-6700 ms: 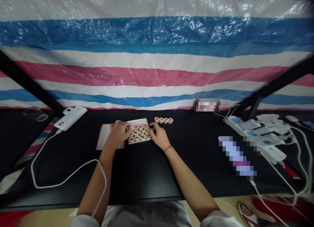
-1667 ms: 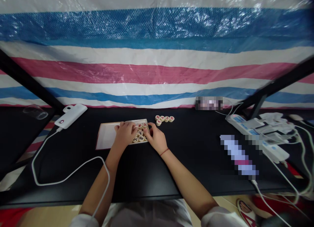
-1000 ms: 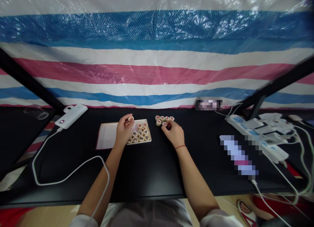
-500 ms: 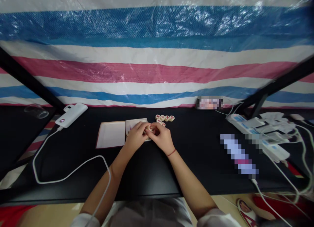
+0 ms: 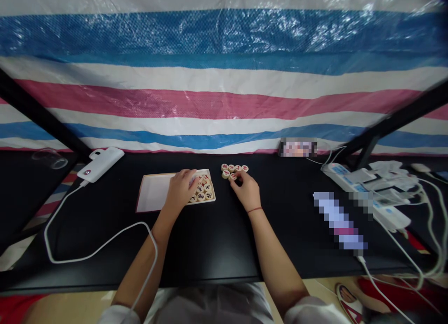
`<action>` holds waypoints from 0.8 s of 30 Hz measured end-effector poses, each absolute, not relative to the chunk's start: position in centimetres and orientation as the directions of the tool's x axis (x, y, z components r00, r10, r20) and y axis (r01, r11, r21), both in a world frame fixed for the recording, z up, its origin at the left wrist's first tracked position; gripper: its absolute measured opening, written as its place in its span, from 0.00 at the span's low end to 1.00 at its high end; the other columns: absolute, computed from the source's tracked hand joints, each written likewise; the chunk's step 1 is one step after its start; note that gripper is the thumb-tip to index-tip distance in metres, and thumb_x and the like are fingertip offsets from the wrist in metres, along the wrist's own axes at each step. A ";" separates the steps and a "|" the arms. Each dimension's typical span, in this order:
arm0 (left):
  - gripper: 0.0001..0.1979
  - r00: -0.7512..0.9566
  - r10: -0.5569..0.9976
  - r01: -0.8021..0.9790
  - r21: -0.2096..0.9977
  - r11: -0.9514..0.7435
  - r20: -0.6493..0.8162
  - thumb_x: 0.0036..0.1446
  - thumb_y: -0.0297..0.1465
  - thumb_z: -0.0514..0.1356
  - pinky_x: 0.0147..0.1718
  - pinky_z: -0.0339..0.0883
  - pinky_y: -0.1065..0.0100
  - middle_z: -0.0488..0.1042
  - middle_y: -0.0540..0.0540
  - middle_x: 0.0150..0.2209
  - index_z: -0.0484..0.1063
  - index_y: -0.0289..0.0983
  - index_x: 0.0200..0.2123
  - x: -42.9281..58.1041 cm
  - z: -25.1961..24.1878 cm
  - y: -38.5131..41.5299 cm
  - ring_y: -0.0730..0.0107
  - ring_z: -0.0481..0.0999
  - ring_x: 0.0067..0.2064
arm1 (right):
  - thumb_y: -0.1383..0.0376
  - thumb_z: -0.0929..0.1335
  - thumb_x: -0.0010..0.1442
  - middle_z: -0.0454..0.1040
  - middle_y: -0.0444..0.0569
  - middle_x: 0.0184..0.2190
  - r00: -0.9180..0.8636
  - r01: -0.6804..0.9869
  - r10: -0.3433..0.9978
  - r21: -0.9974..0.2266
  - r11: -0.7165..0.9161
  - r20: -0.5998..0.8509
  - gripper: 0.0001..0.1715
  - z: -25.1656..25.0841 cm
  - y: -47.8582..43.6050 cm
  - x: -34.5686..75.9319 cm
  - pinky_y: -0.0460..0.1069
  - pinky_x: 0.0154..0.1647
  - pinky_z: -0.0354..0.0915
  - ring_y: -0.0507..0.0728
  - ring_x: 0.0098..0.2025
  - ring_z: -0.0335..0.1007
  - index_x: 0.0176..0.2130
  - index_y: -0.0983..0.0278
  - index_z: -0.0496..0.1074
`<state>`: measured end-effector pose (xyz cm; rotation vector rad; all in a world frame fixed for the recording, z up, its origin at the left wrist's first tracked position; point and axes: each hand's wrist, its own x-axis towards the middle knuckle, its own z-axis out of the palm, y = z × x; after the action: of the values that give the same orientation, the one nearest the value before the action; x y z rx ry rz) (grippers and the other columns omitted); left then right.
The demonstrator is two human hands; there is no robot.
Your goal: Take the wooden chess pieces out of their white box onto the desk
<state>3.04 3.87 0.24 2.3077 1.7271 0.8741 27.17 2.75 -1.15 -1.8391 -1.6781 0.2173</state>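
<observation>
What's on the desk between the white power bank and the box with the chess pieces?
In the head view, only the shallow white lid lies between the power bank and the box of pieces, right beside the box. Otherwise it is black desk. The left hand rests on the box.

Round pale wooden chess pieces (image 5: 204, 189) marked in red and black, lying flat and packed side by side in a shallow white tray (image 5: 209, 200) at centre frame, partly covered at the left. Just right of the tray, more red-marked pieces (image 5: 234, 168) set in a short row on the black counter (image 5: 280, 212), a couple tucked below it.
</observation>
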 end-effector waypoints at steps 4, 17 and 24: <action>0.15 0.176 0.918 0.841 0.430 -0.328 0.355 0.61 0.34 0.55 0.49 0.66 0.60 0.76 0.42 0.45 0.74 0.39 0.48 3.2 0.2 3.8 0.60 0.75 0.46 | 0.62 0.65 0.58 0.76 0.52 0.36 0.141 0.874 0.934 -0.484 0.038 0.327 0.11 -1.7 2.9 26.7 0.51 0.39 0.63 0.59 0.36 0.69 0.40 0.64 0.69; 0.13 0.114 0.958 0.889 0.403 -0.216 0.262 0.62 0.33 0.53 0.48 0.54 0.49 0.79 0.42 0.44 0.76 0.43 0.44 4.0 1.0 3.4 0.51 0.69 0.48 | 0.58 0.63 0.62 0.72 0.52 0.36 0.066 0.802 0.885 -0.553 0.228 0.461 0.15 0.2 1.9 24.4 0.51 0.43 0.65 0.58 0.37 0.69 0.44 0.65 0.70; 0.11 0.169 0.953 0.878 0.401 -0.262 0.252 0.61 0.31 0.54 0.48 0.54 0.49 0.79 0.42 0.44 0.76 0.42 0.40 4.6 0.5 3.7 0.52 0.69 0.47 | 0.53 0.63 0.65 0.73 0.52 0.38 -0.213 0.787 0.922 -0.502 0.358 0.324 0.23 0.1 2.3 20.8 0.50 0.43 0.66 0.58 0.40 0.72 0.54 0.62 0.70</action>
<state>4.62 3.72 0.55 2.2718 1.7996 0.6885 20.80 2.34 0.06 -1.4780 -2.0518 0.3060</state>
